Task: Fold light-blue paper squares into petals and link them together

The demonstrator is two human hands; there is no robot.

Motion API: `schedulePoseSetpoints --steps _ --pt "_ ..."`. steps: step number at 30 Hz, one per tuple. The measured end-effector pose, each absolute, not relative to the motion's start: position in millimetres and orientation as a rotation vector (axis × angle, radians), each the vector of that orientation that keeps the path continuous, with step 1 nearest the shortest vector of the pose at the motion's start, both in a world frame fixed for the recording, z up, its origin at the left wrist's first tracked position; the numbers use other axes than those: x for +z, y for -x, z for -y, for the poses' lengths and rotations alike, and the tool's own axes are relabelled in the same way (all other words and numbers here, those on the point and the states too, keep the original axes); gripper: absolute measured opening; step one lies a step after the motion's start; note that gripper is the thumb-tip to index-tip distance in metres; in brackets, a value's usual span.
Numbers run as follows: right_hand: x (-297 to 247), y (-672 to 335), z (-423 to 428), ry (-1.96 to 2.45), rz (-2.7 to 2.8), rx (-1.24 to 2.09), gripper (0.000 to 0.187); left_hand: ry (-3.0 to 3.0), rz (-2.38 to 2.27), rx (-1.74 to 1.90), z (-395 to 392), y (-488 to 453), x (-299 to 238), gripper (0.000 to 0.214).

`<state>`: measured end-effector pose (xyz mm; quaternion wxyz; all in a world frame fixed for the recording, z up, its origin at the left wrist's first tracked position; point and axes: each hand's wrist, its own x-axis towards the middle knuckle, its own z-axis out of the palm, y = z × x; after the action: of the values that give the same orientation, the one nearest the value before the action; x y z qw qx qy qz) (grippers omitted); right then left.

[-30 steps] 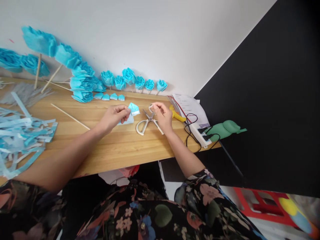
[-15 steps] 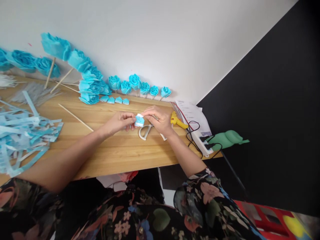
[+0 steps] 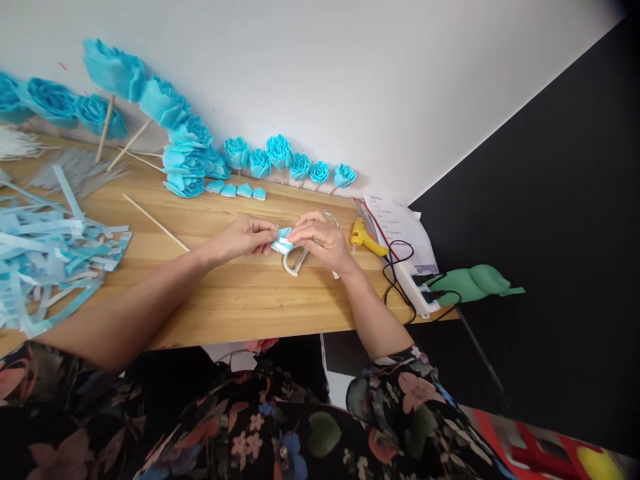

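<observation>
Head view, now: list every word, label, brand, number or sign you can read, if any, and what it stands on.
No text can be read.
Papers: printed lines and a purple band show, but the print is too small and blurred to read.
Power strip: no legible marking.
Glue gun: no legible marking.
Blue paper in the hands: no lettering seen.

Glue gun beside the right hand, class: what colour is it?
The glue gun is yellow, best seen in the head view.
</observation>
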<state>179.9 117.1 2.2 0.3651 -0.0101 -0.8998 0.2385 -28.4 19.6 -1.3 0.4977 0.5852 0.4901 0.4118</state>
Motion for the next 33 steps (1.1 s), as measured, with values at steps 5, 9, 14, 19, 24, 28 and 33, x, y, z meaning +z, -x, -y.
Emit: schedulePoseSetpoints --steps 5,9,14,19,24,28,33 --pt "3.3 -180.5 -118.1 0.019 2.368 0.568 0.012 -1.485 -1.150 0.942 -18.3 29.0 1.5 0.027" --pt "4.2 -181.7 -118.7 0.037 2.384 0.536 0.014 -1.506 -1.145 0.922 -18.0 29.3 1.9 0.027" --pt "3.8 -181.8 -118.0 0.028 2.319 0.566 0.015 -1.550 -1.145 0.871 -17.1 29.4 4.4 0.032" --pt "-0.9 -179.0 -115.3 0.070 2.359 0.569 0.018 -1.576 -1.110 0.829 -15.7 28.3 6.1 0.035" --pt "-2.9 -177.8 -113.4 0.049 2.368 0.611 0.018 -1.531 -1.119 0.818 -14.6 25.9 5.5 0.036" --pt "-2.9 -179.3 -116.4 0.103 2.406 0.606 0.018 -1.458 -1.120 0.844 -14.5 26.4 4.1 0.033" --pt "-3.7 -180.5 -120.5 0.105 2.408 0.569 0.018 -1.411 -1.116 0.873 -13.4 26.6 5.2 0.030"
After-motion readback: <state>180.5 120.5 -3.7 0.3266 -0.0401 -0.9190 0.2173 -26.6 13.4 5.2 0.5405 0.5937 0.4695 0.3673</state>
